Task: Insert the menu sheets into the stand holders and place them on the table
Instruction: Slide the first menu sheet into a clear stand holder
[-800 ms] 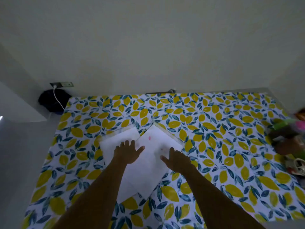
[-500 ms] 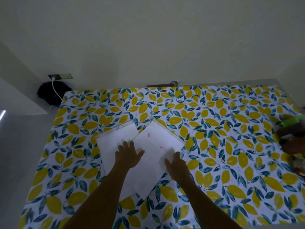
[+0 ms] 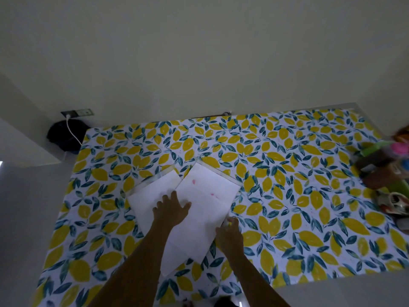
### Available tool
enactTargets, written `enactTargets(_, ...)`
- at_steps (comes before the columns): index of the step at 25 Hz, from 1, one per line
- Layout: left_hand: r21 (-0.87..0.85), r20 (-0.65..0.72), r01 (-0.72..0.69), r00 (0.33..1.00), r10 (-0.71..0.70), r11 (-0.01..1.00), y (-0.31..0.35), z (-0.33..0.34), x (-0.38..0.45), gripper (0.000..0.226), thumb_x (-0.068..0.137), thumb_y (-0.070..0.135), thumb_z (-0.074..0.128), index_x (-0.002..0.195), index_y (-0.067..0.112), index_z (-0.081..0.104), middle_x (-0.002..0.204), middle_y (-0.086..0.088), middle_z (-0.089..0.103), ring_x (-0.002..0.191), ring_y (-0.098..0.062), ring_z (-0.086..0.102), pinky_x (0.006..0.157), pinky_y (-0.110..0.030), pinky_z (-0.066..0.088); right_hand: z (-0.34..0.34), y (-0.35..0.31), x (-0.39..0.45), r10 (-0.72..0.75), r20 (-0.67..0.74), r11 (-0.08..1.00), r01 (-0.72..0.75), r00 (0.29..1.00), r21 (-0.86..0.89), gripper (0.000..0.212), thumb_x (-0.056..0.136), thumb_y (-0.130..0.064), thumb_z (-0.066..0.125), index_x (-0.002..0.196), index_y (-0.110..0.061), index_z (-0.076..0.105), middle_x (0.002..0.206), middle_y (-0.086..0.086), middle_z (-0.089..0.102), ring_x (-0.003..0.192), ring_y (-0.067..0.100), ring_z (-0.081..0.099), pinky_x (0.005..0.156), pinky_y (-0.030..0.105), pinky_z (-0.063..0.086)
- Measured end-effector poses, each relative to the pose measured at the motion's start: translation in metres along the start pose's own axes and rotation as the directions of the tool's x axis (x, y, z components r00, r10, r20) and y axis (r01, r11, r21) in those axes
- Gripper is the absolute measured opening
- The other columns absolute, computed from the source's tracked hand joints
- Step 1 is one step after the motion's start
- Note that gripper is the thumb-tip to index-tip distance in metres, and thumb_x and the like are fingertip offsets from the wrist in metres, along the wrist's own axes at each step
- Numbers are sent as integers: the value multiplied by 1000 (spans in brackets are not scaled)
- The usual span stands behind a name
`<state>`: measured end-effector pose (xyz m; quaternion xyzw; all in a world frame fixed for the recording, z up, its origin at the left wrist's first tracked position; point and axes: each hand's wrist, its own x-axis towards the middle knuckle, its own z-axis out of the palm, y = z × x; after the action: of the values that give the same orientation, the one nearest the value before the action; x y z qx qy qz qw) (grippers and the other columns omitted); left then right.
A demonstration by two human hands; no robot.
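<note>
Two white menu sheets lie overlapped on the lemon-print tablecloth [image 3: 287,196]. The right sheet [image 3: 208,196] has small pink marks and lies on top of the left sheet [image 3: 146,198]. Clear stand holders lie flat under them, their edges showing at the left sheet's far side [image 3: 152,179] and the right sheet's far side [image 3: 221,171]. My left hand [image 3: 171,209] presses flat, fingers spread, where the two sheets overlap. My right hand [image 3: 229,234] is at the right sheet's right edge, fingers curled at the paper's edge.
A heap of colourful items [image 3: 387,171] sits at the table's right edge. A dark bag [image 3: 64,136] with a white cable sits off the far left corner, under a wall socket [image 3: 77,112]. The wall runs along the table's far side.
My right hand slid off the top of the right sheet to its right edge. My left hand stayed pressed on the sheets. The view shifted slightly.
</note>
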<state>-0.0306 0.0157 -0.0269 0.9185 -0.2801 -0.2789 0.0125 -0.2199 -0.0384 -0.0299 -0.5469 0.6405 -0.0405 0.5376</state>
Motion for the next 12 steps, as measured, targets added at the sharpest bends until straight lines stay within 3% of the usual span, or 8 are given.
enactTargets(3, -51, -51, 11, 999, -14, 999, -5, -1, -20, 76, 88, 67, 42, 144, 15, 33, 138, -20, 48, 123, -40, 50, 103, -50, 40, -10, 8, -6, -31, -35, 999, 30, 999, -13, 33, 88, -15, 56, 121, -18, 53, 113, 16, 66, 103, 36, 63, 84, 42, 51)
enactTargets(6, -191, -147, -58, 989, 29, 980, -22, -15, -32, 49, 97, 41, 46, 135, 11, 48, 131, -19, 59, 120, -37, 56, 101, -47, 43, -38, 13, -17, -194, -39, 981, 194, 980, 4, 30, 90, -11, 54, 111, -27, 67, 114, 10, 69, 101, 30, 64, 85, 43, 52)
enactTargets(9, -176, -199, -247, 957, 212, 953, -34, -40, -37, 34, 97, 14, 43, 122, 8, 65, 124, -15, 68, 115, -33, 61, 99, -39, 45, -82, 7, -23, -350, -17, 935, 351, 936, 59, 44, 85, 5, 55, 109, -28, 72, 98, -1, 73, 92, 22, 68, 81, 43, 57)
enactTargets(12, -239, -233, -434, 894, 383, 868, -27, -62, -52, 33, 87, 3, 53, 110, 13, 76, 115, -14, 74, 108, -29, 67, 95, -34, 51, -118, -13, -22, -421, -3, 905, 420, 907, 71, 27, 89, -7, 63, 109, -21, 76, 102, -4, 76, 97, 15, 69, 81, 33, 56)
